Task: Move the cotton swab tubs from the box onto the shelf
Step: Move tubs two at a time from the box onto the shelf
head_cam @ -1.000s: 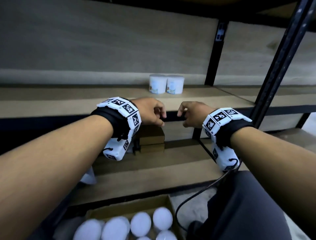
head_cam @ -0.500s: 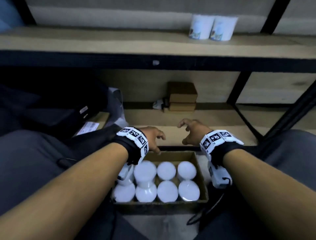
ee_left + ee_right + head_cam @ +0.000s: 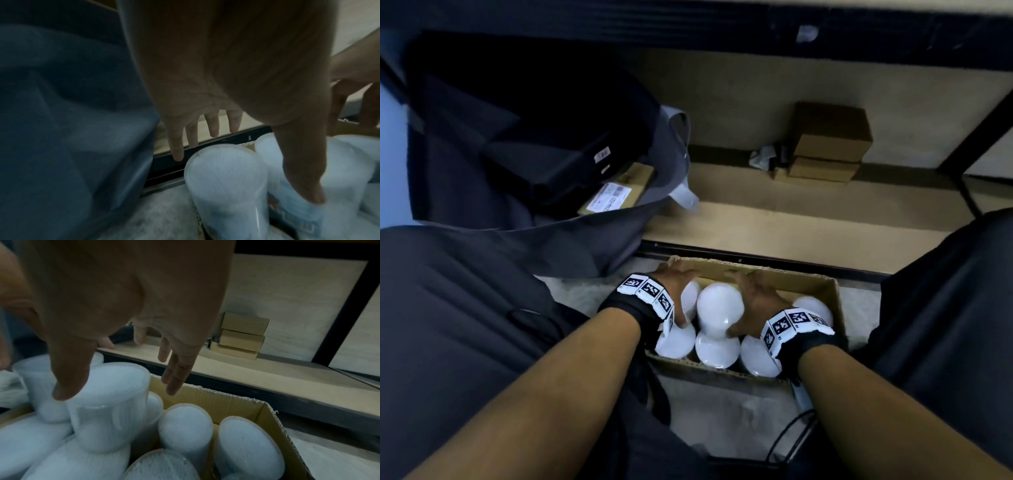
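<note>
Low in the frame's centre, both hands reach into the cardboard box of cotton swab tubs. The left hand and right hand are spread wide – fingers straight, flanking one raised tub, gripping nothing.

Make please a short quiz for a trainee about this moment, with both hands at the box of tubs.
1. True or false: the cardboard box holds no cotton swab tubs.
2. Where are the left hand and the right hand? A) resting on the lower shelf; B) over the tubs in the box, fingers spread; C) behind the person's back.
3. Fill in: the small brown boxes at the back of the lower shelf are ___ one upon another.
Key: 1 false; 2 B; 3 stacked.
</note>
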`<action>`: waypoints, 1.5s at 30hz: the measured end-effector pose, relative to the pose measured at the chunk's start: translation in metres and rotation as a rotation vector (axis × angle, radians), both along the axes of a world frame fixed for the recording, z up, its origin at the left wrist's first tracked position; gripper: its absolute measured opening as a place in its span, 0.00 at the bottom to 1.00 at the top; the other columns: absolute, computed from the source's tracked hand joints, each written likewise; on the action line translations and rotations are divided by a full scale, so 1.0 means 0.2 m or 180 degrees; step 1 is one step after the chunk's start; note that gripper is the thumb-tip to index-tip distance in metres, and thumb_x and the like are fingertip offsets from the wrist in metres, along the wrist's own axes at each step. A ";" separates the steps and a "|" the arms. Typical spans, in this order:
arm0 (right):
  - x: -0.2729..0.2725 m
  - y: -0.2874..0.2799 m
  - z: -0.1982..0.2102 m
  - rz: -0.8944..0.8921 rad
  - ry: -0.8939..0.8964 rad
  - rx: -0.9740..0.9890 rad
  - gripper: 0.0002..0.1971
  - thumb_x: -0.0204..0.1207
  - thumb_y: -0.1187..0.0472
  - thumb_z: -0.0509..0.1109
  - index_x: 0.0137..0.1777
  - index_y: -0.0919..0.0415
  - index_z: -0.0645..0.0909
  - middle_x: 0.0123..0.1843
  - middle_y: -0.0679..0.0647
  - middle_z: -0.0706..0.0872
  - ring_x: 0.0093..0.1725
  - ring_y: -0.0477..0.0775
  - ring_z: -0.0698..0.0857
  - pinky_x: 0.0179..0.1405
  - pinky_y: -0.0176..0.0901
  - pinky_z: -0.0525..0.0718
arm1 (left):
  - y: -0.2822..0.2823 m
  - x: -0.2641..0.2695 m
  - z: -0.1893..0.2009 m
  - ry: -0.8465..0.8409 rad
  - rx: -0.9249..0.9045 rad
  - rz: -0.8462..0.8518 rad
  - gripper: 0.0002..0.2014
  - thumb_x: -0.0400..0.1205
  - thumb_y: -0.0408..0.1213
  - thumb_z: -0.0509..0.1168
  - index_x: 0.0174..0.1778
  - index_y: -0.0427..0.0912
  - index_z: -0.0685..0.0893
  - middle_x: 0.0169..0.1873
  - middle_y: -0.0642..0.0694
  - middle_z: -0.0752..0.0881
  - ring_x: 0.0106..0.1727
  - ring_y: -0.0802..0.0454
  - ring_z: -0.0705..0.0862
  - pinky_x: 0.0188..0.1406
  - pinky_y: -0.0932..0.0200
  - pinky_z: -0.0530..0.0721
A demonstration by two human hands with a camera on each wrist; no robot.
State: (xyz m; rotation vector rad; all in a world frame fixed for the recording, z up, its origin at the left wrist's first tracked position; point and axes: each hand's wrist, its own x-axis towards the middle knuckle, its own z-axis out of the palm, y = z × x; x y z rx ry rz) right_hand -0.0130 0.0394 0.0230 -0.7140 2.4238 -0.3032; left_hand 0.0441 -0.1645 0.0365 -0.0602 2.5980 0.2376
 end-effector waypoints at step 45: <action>-0.04 0.06 0.33 -0.0200 0.0381 -0.0650 0.41 0.57 0.57 0.84 0.70 0.39 0.70 0.66 0.54 0.74 0.64 0.61 0.79 0.57 0.47 0.82 | 0.08 -0.04 0.34 0.0673 0.0059 0.0271 0.46 0.61 0.48 0.81 0.76 0.50 0.70 0.69 0.46 0.76 0.68 0.44 0.77 0.65 0.50 0.81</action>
